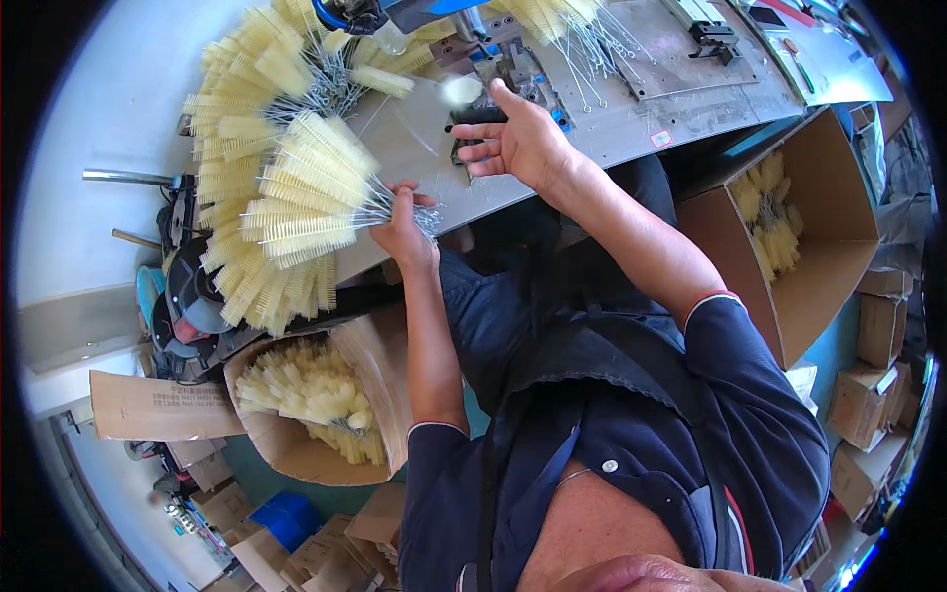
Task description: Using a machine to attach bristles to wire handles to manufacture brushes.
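Observation:
My left hand (402,232) is closed around the wire stems of a bunch of pale yellow bottle brushes (314,187). Their bristle heads fan out to the left, over the table edge. My right hand (521,140) is raised beside the metal fixture (515,74) of a blue machine (419,10), palm turned inward and fingers apart. One of its fingers looks dark, perhaps covered. Just off those fingertips, a pale yellowish object (461,91) is smeared by motion, apparently a brush head, and I see no grip on it.
A large heap of brushes (232,128) covers the table's left part; more brushes (577,25) lie behind the fixture. Cardboard boxes holding brushes stand below, one at left (395,395) and one at right (838,187). A metal slide block (715,39) sits at the far right.

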Demonstrator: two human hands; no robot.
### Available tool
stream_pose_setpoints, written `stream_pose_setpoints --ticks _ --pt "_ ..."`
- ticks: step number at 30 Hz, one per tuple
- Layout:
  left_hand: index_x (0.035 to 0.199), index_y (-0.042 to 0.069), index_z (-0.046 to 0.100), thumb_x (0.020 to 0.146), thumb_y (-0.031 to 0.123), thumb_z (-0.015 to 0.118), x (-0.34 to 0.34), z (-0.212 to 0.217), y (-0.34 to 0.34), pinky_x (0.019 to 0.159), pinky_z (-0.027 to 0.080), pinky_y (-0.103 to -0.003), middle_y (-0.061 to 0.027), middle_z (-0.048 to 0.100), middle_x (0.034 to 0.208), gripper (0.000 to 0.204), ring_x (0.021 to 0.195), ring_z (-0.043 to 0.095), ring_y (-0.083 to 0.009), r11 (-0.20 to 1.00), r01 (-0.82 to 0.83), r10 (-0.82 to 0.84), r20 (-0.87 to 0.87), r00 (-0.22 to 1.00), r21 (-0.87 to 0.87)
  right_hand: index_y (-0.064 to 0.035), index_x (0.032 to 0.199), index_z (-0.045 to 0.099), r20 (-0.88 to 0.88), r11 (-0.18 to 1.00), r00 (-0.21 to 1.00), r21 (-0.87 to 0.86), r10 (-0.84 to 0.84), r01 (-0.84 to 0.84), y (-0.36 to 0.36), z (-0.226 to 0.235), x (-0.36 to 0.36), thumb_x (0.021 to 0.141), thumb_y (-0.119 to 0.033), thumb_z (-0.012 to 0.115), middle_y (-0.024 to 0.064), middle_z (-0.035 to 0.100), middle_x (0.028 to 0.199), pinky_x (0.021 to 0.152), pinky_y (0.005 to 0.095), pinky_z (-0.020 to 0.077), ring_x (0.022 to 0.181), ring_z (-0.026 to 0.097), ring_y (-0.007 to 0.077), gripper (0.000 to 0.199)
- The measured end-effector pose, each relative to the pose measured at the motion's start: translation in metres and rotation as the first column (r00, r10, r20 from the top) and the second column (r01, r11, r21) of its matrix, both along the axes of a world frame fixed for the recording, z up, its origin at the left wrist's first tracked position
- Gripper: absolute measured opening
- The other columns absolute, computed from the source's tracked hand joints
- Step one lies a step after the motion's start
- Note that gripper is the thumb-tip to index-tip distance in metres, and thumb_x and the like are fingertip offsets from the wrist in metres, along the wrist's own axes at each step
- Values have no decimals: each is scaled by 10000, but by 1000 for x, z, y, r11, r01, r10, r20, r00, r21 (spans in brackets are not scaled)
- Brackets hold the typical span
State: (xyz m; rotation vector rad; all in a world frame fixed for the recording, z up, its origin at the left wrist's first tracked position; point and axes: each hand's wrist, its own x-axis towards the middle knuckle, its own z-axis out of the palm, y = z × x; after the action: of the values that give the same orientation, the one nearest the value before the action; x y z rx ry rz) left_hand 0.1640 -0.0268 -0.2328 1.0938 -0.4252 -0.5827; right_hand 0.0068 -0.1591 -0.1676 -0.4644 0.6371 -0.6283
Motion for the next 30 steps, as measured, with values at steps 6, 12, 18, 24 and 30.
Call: stream_pose_setpoints --ticks 6,12,18,24,30 --pt "1005 -3 541 844 -57 582 12 -14 -15 530 523 -279 -131 661 853 175 547 611 -171 998 -62 62 19 998 16 -84 1389 326 98 993 992 78 85 -92 -5 0 18 1029 -480 439 197 614 1041 651 486 568 772 650 327 547" --pt "1044 0 527 851 -52 592 16 -16 -15 546 532 -297 -138 668 877 210 556 615 -176 999 -32 33 -25 999 38 -64 988 527 -68 992 989 17 130 -129 4 -27 34 1016 -230 581 32 570 752 437 273 385 521 440 105 177" --pt "1089 -3 526 871 -24 613 18 -19 -9 563 536 -300 -139 672 885 236 597 629 -181 998 -54 55 -24 998 45 -36 736 552 -283 953 950 -301 -129 39 28 -30 -11 1018 -347 587 36 531 613 394 276 342 439 430 101 421" --pt "1113 3 529 883 -5 616 17 -16 -7 564 538 -301 -134 672 893 246 602 629 -181 997 -47 47 -4 999 54 -33 679 534 -338 924 911 -367 -236 103 3 -31 -43 1019 -351 568 33 498 574 383 273 322 426 410 103 467" --pt "1097 4 533 885 -17 605 13 -15 -12 559 545 -302 -140 672 892 225 601 630 -181 998 -44 44 2 999 47 -2 711 559 -313 935 918 -328 -243 135 -14 -27 -44 995 -282 593 61 531 603 368 293 334 423 428 121 401"
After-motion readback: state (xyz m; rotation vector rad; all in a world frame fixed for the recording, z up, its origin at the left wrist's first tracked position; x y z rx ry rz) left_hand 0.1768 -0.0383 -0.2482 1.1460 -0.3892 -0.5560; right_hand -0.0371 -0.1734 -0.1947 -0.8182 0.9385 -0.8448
